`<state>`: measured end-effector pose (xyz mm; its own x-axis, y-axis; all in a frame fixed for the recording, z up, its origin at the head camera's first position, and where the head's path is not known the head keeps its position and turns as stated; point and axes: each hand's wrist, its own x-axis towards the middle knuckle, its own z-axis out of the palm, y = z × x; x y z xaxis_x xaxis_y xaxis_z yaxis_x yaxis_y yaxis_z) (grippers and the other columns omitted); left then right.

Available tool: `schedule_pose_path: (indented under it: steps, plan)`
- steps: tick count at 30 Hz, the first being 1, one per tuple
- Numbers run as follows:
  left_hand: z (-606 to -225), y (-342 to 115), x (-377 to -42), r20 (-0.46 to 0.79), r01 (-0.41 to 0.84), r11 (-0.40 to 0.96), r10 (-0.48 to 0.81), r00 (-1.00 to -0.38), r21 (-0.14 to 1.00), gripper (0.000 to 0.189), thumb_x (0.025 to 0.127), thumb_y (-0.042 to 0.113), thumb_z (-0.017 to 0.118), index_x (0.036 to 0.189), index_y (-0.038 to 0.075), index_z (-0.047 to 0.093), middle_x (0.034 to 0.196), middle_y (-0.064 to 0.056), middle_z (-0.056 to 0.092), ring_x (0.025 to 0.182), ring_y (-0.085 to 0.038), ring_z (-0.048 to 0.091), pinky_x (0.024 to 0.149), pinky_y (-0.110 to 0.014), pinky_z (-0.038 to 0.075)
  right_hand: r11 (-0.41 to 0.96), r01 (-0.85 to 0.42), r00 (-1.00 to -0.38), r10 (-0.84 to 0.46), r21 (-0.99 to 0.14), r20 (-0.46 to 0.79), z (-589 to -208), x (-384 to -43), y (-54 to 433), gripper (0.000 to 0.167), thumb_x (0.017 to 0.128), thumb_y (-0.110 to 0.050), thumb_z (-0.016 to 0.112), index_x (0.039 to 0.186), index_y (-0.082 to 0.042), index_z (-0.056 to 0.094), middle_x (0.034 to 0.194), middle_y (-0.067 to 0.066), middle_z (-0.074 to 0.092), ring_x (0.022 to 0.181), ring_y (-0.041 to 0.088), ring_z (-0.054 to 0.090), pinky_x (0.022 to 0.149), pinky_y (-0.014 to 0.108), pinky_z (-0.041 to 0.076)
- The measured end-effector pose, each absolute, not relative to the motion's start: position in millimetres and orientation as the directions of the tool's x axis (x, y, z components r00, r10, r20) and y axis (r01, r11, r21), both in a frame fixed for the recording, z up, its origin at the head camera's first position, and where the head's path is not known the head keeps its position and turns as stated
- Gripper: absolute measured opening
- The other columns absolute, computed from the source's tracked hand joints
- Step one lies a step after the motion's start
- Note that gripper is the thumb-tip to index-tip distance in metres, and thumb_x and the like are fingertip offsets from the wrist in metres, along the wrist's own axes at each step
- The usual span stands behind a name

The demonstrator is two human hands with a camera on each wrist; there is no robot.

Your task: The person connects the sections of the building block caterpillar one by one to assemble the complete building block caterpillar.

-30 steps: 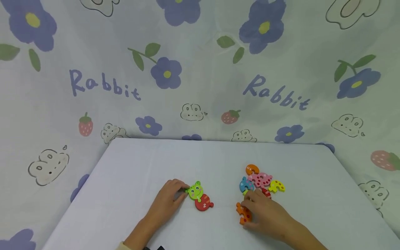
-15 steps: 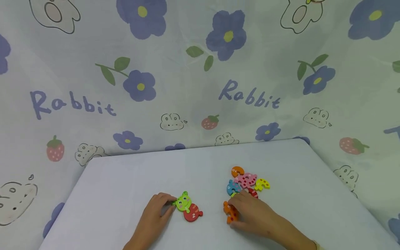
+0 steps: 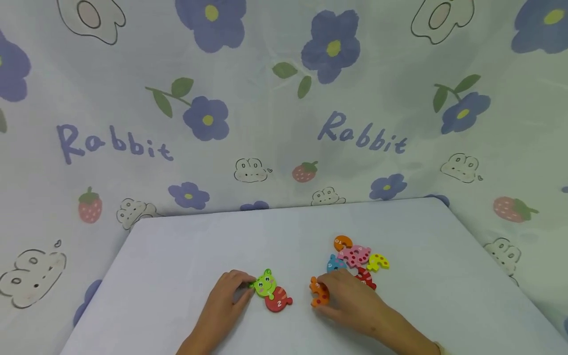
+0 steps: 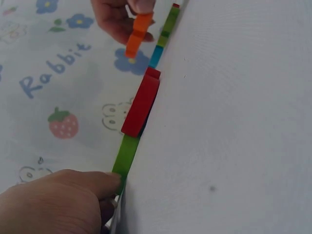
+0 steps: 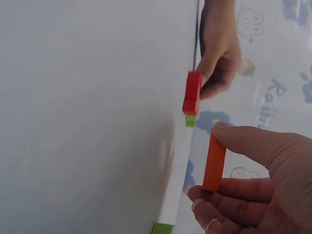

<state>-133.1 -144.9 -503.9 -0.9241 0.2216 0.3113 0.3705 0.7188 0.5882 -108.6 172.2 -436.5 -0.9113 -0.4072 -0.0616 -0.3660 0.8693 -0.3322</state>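
A green smiling head-shaped puzzle piece (image 3: 265,284) with small antennae lies on the white table, joined to a red puzzle piece (image 3: 278,301) marked 2. My left hand (image 3: 224,301) pinches the green piece's left edge between thumb and fingers. To the right of that pair, my right hand (image 3: 355,301) holds an orange spotted puzzle piece (image 3: 320,293) by its two ends. In the right wrist view the orange piece (image 5: 214,161) sits between thumb and fingertips, raised off the tabletop. Part of its right side is hidden by the hand.
Behind my right hand is a loose cluster of puzzle pieces: orange (image 3: 341,241), pink spotted (image 3: 355,255), blue (image 3: 336,264), yellow spotted (image 3: 378,262) and red striped (image 3: 365,277). The white table (image 3: 199,241) ends at a flower-patterned curtain (image 3: 266,123).
My right hand has lifted the orange spotted piece and brought it left, toward the joined pair, uncovering more of the red striped piece. My left hand stays at the green piece. The head view has shifted.
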Motion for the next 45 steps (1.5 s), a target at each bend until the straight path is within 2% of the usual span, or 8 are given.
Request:
schedule_pose_path:
  steps: [7, 18, 28, 33, 45]
  plan:
    - [-503, -144, -133, 0.343, 0.39, 0.717, 0.221, -0.913, 0.578, 0.035, 0.084, 0.008, 0.089, 0.109, 0.026, 0.072, 0.108, 0.023, 0.064, 0.102, 0.001, 0.054, 0.09, -0.03, 0.053, 0.851, -0.381, -0.902, -0.428, -0.361, -0.057, -437, -111, 160, 0.06, 0.084, -0.052, 0.085, 0.127, -0.013, 0.071, 0.118, -0.003, 0.069, 0.111, 0.016, 0.059, 0.089, 0.036, 0.059]
    - [-502, -145, -133, 0.366, 0.415, 0.703, 0.232, -0.901, 0.577, 0.037, 0.084, 0.006, 0.088, 0.109, 0.026, 0.072, 0.108, 0.022, 0.064, 0.101, 0.0, 0.055, 0.089, -0.029, 0.053, 0.853, -0.392, -0.896, -0.44, -0.344, -0.069, -438, -116, 137, 0.063, 0.084, -0.059, 0.083, 0.127, -0.015, 0.071, 0.105, -0.008, 0.066, 0.092, 0.007, 0.053, 0.078, 0.025, 0.057]
    - [-503, -145, -135, 0.342, 0.401, 0.701, 0.233, -0.91, 0.59, 0.033, 0.087, 0.008, 0.086, 0.111, 0.025, 0.072, 0.11, 0.019, 0.066, 0.106, -0.002, 0.057, 0.093, -0.033, 0.052, 0.858, -0.394, -0.888, -0.448, -0.329, -0.105, -440, -122, 120, 0.063, 0.083, -0.056, 0.085, 0.128, -0.014, 0.071, 0.111, -0.003, 0.07, 0.095, 0.009, 0.057, 0.083, 0.029, 0.058]
    - [-503, -146, -135, 0.312, 0.374, 0.716, 0.226, -0.923, 0.589, 0.034, 0.087, 0.009, 0.086, 0.111, 0.028, 0.072, 0.11, 0.022, 0.064, 0.106, -0.001, 0.056, 0.095, -0.034, 0.052, 0.861, -0.402, -0.887, -0.451, -0.311, -0.1, -441, -123, 116, 0.061, 0.082, -0.055, 0.086, 0.125, -0.014, 0.07, 0.111, -0.002, 0.07, 0.094, 0.01, 0.057, 0.083, 0.03, 0.058]
    - [-500, -145, -134, 0.293, 0.362, 0.711, 0.224, -0.929, 0.603, 0.033, 0.088, 0.01, 0.086, 0.112, 0.028, 0.072, 0.111, 0.021, 0.064, 0.106, -0.001, 0.056, 0.095, -0.033, 0.053, 0.889, -0.355, -0.908, -0.402, -0.288, -0.121, -437, -124, 106, 0.057, 0.078, -0.049, 0.091, 0.117, -0.012, 0.071, 0.096, -0.003, 0.064, 0.089, 0.013, 0.056, 0.079, 0.032, 0.059]
